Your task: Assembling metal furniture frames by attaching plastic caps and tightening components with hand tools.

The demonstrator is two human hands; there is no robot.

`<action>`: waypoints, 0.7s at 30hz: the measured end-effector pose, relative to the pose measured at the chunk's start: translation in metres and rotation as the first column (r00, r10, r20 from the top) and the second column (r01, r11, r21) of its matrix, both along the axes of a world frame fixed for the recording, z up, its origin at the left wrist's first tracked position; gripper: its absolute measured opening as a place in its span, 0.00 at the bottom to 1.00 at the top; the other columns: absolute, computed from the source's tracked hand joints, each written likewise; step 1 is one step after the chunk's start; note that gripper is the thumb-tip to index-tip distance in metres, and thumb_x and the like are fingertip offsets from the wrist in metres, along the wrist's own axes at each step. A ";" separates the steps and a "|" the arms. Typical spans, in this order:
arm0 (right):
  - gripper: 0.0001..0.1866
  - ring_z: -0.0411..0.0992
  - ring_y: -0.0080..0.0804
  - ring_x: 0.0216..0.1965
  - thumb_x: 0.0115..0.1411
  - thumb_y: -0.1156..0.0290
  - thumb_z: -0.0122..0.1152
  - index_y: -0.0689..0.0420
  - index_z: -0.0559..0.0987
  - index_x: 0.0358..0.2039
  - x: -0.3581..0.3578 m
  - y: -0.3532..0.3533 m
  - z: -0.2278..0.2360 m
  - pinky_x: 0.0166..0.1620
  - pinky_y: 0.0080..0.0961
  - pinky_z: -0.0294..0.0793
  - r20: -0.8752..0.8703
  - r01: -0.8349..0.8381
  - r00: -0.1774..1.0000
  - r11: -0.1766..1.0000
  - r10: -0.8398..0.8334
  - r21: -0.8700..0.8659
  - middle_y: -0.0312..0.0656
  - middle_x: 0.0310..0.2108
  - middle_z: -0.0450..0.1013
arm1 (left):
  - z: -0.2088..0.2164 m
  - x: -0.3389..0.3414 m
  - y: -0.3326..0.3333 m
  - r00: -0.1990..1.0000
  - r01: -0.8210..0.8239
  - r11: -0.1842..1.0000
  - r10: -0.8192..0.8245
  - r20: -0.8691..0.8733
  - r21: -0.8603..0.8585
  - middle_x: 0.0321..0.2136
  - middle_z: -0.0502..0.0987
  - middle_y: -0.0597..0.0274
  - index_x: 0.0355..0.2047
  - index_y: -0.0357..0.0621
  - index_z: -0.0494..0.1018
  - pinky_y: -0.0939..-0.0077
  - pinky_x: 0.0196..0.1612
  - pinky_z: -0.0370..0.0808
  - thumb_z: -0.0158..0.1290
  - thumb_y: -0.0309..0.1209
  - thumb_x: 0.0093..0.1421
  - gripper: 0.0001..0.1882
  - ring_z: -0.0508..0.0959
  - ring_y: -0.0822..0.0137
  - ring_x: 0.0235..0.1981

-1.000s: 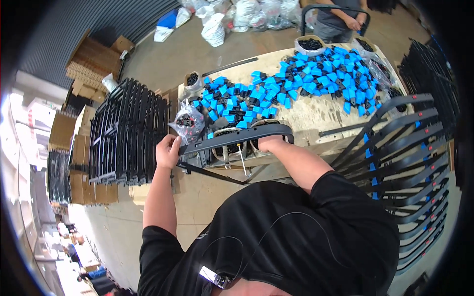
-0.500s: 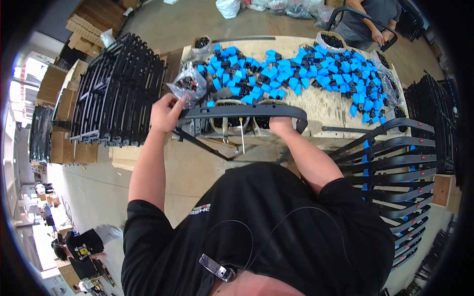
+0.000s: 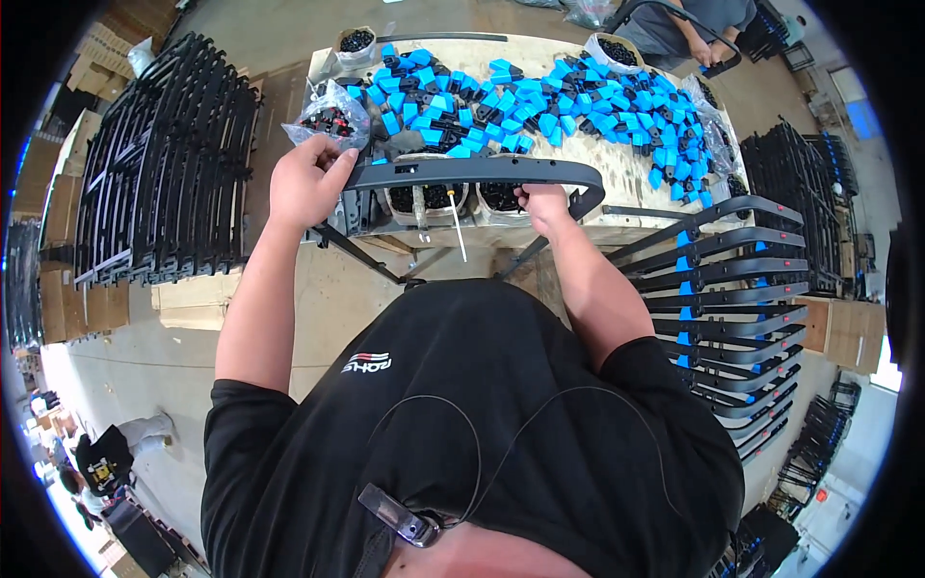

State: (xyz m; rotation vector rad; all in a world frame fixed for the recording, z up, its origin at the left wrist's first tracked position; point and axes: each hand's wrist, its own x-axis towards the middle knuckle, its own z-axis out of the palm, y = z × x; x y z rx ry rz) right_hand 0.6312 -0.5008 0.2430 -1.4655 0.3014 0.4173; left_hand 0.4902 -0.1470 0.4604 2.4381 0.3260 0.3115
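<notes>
A black curved metal frame, with small holes along its bar, lies across the near edge of the workbench. My left hand grips its left end, thumb along the bar. Below the bar, my right hand is at the right side of a container of small black parts; its fingers are closed in a pinch, and what they hold is too small to make out. A second container of black parts stands to its left. In front of that one hang a screwdriver with a yellow-tipped handle and a metal tool.
Many blue-and-black plastic pieces cover the wooden workbench. A clear bag with dark and red parts lies at its left. Black frames are stacked at left and right. Across the bench, another person holds a similar frame.
My right hand has drawn back from inside the container, and its pinched fingers now show at the rim. The left hand still grips the frame. The whole view has shifted.
</notes>
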 end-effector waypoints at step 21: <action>0.11 0.54 0.19 0.16 0.66 0.61 0.56 0.49 0.75 0.46 -0.074 -0.012 0.054 0.18 0.19 0.54 -0.244 0.215 0.964 0.851 -0.106 0.480 0.29 0.27 0.69 | 0.012 -0.005 0.003 0.959 0.126 0.979 -0.161 0.233 0.159 0.33 0.79 0.49 0.32 0.44 0.78 0.53 0.42 0.77 0.60 0.47 0.54 0.18 0.80 0.46 0.38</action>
